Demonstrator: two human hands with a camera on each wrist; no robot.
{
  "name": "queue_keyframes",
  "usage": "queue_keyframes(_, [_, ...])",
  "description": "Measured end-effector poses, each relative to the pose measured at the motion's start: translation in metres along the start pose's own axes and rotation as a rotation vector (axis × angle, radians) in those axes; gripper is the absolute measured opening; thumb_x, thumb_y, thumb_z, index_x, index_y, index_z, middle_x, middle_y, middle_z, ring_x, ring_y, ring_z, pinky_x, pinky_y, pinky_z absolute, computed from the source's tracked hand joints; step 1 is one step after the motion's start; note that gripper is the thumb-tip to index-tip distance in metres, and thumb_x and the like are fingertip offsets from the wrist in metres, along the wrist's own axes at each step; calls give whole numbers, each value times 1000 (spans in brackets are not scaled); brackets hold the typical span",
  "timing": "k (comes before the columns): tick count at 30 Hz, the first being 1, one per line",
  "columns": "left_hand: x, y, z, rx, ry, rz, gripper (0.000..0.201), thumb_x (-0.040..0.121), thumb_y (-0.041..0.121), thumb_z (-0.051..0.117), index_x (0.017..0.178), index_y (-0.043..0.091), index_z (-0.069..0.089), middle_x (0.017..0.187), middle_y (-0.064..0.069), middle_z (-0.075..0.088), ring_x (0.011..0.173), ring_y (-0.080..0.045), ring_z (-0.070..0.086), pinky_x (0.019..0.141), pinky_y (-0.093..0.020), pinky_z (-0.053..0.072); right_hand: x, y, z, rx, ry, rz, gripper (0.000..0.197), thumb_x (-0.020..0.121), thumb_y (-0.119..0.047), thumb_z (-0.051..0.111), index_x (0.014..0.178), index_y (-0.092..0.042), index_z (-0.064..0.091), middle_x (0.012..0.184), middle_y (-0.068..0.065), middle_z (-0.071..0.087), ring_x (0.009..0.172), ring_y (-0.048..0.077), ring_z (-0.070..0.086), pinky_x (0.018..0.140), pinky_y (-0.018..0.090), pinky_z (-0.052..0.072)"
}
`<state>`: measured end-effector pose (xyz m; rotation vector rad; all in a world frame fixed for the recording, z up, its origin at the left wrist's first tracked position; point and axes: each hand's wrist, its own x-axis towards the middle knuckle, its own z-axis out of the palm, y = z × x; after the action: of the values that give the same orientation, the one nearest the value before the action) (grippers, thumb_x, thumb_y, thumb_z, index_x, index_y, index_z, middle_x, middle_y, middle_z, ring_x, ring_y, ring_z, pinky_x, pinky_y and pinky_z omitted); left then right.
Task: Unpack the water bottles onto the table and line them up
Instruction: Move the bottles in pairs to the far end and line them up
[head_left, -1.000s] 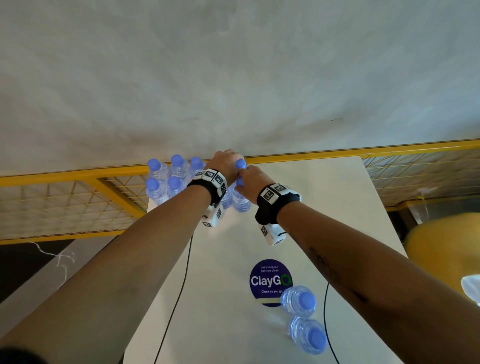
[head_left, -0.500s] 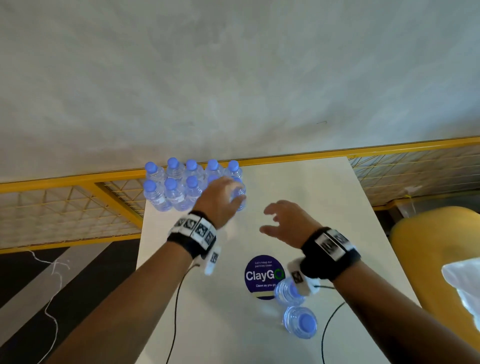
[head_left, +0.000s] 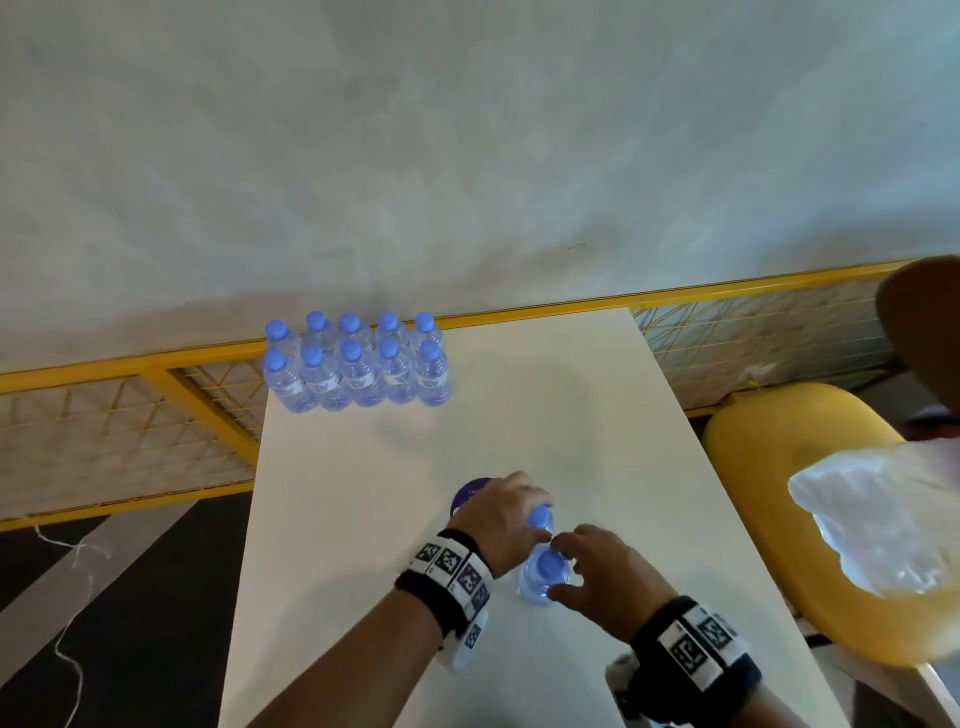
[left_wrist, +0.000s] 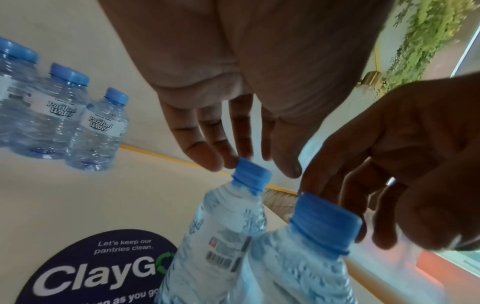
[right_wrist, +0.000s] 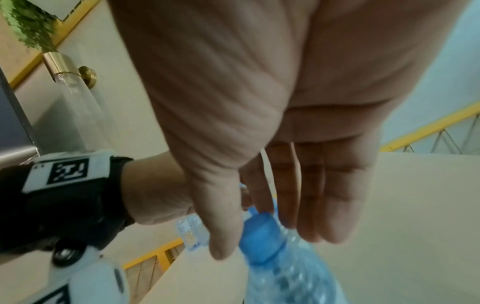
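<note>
Two water bottles stand close together near the front of the white table (head_left: 571, 395). The left hand (head_left: 501, 519) reaches down to the far bottle (left_wrist: 223, 232). Its fingertips (left_wrist: 207, 158) sit around the blue cap, touching it. The right hand (head_left: 605, 577) reaches down to the near bottle (head_left: 540, 577). Its thumb and fingers are curved around that bottle's blue cap, but it is hard to tell if they squeeze it yet. The two hands are right beside each other, almost touching.

At the far left corner of the table stands a group of ten bottles (head_left: 358, 364). They are lined up in two neat rows of five, all upright, with blue caps.

A round dark sticker (left_wrist: 103, 267) with the word "ClayGo" lies flat on the table, just left of the two near bottles. A yellow rail (head_left: 727, 291) runs along the far edge of the table. A yellow chair (head_left: 779, 499) stands to the right, and some clear plastic wrap (head_left: 883, 519) lies on it.
</note>
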<state>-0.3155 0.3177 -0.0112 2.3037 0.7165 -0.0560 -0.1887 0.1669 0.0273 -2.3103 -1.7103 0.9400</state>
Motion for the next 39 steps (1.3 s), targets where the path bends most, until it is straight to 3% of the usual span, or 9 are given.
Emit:
queue_keyframes(5, [1, 2, 9, 78, 9, -37, 40, 92, 32, 69, 130, 19, 65, 128, -4, 61, 119, -28, 59, 104, -45, 50, -2, -13, 20, 37, 104, 27, 47, 86, -43, 65, 132, -40, 52, 109, -6, 56, 100, 19, 61, 85, 30, 49])
queue_keyframes(9, [3, 6, 12, 199, 38, -11, 20, 93, 14, 68, 112, 9, 63, 118, -8, 56, 109, -30, 59, 95, -41, 53, 5, -17, 30, -54, 116, 50, 30, 92, -38, 58, 118, -25, 59, 109, -1, 55, 99, 24, 63, 78, 31, 46])
queue_keyframes(12, [11, 5, -8, 242, 63, -30, 15, 94, 16, 65, 105, 8, 60, 114, -9, 53, 104, -33, 60, 86, -41, 51, 8, -15, 33, -68, 112, 58, 23, 93, -35, 55, 108, -18, 59, 107, 1, 54, 96, 28, 63, 74, 32, 43])
queue_keyframes(16, [40, -2, -62, 270, 159, -49, 22, 97, 28, 64, 113, 13, 62, 113, -1, 55, 106, -24, 59, 91, -44, 54, 8, -10, 33, -61, 117, 17, 20, 93, -35, 54, 103, -18, 59, 104, 0, 53, 92, 25, 63, 71, 27, 40])
queue_keyframes(21, [101, -23, -140, 444, 301, -76, 20, 98, 35, 63, 110, 19, 64, 114, 2, 61, 115, -23, 53, 86, -45, 53, 7, -8, 24, 19, 125, 10, 23, 93, -41, 57, 107, -22, 59, 103, -7, 50, 92, 16, 62, 72, 19, 39])
queue_keyframes(26, [166, -65, -191, 496, 299, -153, 12, 97, 32, 65, 106, 25, 64, 117, 6, 64, 120, -25, 49, 92, -44, 46, 16, -15, 5, 73, 117, 3, 28, 92, -47, 57, 112, -27, 57, 106, -11, 48, 95, 12, 59, 77, 20, 42])
queue_keyframes(30, [203, -98, -200, 578, 241, -193, 11, 99, 36, 62, 105, 27, 63, 115, 7, 63, 119, -24, 49, 87, -42, 44, 29, -21, -9, 89, 122, -15, 29, 92, -47, 57, 113, -28, 57, 104, -12, 46, 89, 9, 57, 76, 19, 41])
queue_keyframes(35, [221, -121, -192, 590, 181, -209, 13, 99, 34, 62, 105, 23, 64, 114, 5, 64, 119, -25, 50, 90, -45, 49, 50, -24, -24, 110, 173, -42, 24, 91, -46, 56, 109, -30, 56, 102, -14, 48, 79, 6, 50, 72, 17, 37])
queue_keyframes(39, [222, -131, -185, 561, 194, -186, 12, 98, 33, 65, 104, 22, 65, 112, 3, 64, 118, -26, 51, 86, -43, 48, 80, -26, -42, 100, 202, -59, 21, 89, -40, 62, 106, -27, 61, 98, -11, 52, 83, 12, 59, 73, 19, 41])
